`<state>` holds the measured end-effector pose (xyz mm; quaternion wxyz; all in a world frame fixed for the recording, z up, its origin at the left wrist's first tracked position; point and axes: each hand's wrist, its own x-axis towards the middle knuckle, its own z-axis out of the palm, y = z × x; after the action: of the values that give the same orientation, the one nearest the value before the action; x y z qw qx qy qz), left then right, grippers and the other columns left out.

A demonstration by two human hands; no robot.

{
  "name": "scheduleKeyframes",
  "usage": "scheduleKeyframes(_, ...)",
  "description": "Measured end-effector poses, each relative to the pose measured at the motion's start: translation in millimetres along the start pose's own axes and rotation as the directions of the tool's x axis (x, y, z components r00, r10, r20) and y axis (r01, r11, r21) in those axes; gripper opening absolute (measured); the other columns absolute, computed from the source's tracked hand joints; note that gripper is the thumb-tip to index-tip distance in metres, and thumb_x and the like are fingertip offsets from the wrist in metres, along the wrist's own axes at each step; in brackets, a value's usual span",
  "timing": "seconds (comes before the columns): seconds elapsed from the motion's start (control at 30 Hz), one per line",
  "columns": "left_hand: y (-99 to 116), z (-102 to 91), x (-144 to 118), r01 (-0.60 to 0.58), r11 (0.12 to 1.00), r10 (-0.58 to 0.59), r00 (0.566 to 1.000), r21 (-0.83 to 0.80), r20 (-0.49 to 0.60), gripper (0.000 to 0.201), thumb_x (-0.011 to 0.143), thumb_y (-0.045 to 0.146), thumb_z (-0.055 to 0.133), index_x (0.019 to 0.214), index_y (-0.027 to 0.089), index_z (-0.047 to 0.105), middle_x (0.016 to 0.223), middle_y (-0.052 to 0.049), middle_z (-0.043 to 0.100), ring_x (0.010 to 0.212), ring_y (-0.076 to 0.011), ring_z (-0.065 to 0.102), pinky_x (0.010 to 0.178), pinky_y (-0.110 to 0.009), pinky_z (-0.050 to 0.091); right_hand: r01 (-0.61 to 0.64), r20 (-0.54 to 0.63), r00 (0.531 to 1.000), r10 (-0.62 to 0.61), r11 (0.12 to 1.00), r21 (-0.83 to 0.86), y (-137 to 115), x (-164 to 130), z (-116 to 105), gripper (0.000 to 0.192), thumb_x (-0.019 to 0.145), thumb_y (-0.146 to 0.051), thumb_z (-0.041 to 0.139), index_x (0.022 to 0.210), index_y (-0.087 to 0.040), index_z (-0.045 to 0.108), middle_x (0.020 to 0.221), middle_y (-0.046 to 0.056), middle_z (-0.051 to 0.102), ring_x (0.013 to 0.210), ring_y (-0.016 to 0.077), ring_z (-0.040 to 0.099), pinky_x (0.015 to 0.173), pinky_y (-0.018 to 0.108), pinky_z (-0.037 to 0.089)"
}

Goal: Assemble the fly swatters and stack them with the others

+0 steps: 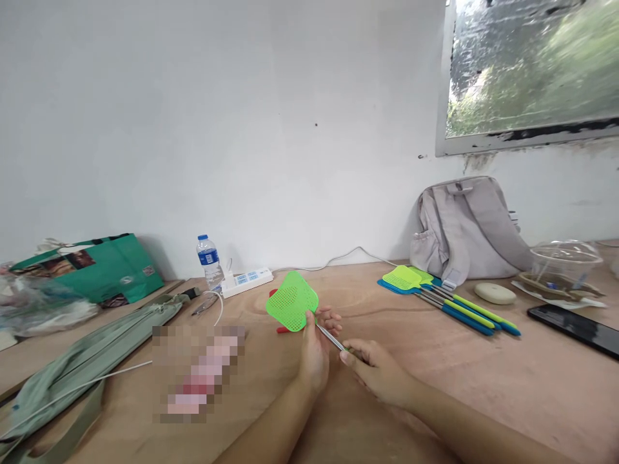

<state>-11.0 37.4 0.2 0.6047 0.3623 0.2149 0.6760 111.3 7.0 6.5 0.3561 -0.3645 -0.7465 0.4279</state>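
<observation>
A bright green fly swatter (292,301) with a perforated head is held up over the table between my two hands. My left hand (315,357) grips it where the head meets the metal shaft, thumb in front and fingers loosely curled behind. Lower down, my right hand (380,370) is closed around the handle end, which it mostly hides. Behind the green head, parts of a red object (285,329) stick out, mostly covered. To the right lies a pile of several fly swatters with yellow-green heads (402,278) and blue ones beneath.
At the back stand a water bottle (209,261) and a white power strip (247,281). Left are a green bag (111,270) and a grey-green strap bag (97,354); a pixelated patch is nearby. A grey backpack (471,225), white case (495,293), clear plastic container (563,264) and phone (575,328) are right.
</observation>
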Motion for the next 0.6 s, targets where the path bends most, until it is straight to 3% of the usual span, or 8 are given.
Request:
scheduleKeyframes(0.17,1,5.1,-2,0.003,1.0,-0.003,1.0,0.017,0.001,0.035,0.08,0.05,0.042,0.081,0.016,0.054,0.074,-0.004,0.062,0.062,-0.0124,0.055,0.064,-0.026,0.041,-0.013,-0.009,1.0,0.013,1.0,0.014,-4,1,3,0.037,0.079,-0.053,0.037,0.064,-0.019,0.04,0.05,-0.006,0.035,0.043,0.0072,0.031,0.041,0.02,0.024)
scheduleKeyframes(0.27,3,3.7,2,0.062,0.997,-0.066,0.996,0.048,0.067,0.038,0.081,0.051,0.038,0.078,0.016,0.053,0.072,-0.005,0.062,0.06,-0.0135,0.055,0.061,-0.027,0.041,-0.022,-0.016,1.0,0.021,0.998,-0.051,-5,1,-3,0.038,0.08,-0.052,0.035,0.063,-0.019,0.041,0.05,-0.005,0.038,0.043,0.008,0.034,0.043,0.021,0.027)
scheduleKeyframes(0.4,2,-7.2,7,0.102,0.947,-0.152,0.977,0.306,0.146,0.039,0.079,0.049,0.043,0.087,0.014,0.059,0.076,-0.008,0.063,0.065,-0.0169,0.057,0.061,-0.027,0.041,0.045,-0.045,0.997,-0.057,0.971,-0.236,2,3,-20,0.035,0.085,-0.045,0.031,0.071,-0.018,0.049,0.057,-0.001,0.05,0.054,0.0119,0.047,0.052,0.023,0.035)
scheduleKeyframes(0.47,3,-12.1,5,0.012,0.849,-0.112,0.981,0.528,0.158,0.03,0.075,0.041,0.053,0.09,0.016,0.062,0.077,-0.008,0.064,0.068,-0.018,0.057,0.064,-0.028,0.041,0.056,-0.094,0.991,-0.091,0.944,-0.326,10,5,-28,0.033,0.087,-0.04,0.029,0.076,-0.018,0.051,0.066,0.002,0.057,0.064,0.0142,0.052,0.059,0.025,0.038)
scheduleKeyframes(0.53,7,-14.2,2,-0.213,0.68,0.022,0.962,0.701,0.271,0.022,0.073,0.031,0.058,0.092,0.021,0.063,0.083,-0.007,0.064,0.075,-0.0196,0.056,0.072,-0.031,0.041,0.019,-0.134,0.988,-0.078,0.918,-0.396,18,6,-34,0.032,0.087,-0.037,0.028,0.079,-0.018,0.052,0.074,0.004,0.06,0.069,0.0157,0.054,0.062,0.027,0.039)
scheduleKeyframes(0.6,15,-14.8,0,-0.468,0.47,0.138,0.876,0.748,0.462,0.022,0.074,0.025,0.056,0.094,0.025,0.064,0.092,-0.008,0.063,0.089,-0.0219,0.053,0.085,-0.035,0.036,-0.021,-0.146,0.988,-0.051,0.891,-0.453,24,7,-38,0.031,0.087,-0.035,0.029,0.08,-0.018,0.053,0.077,0.005,0.062,0.07,0.0165,0.055,0.063,0.028,0.039)
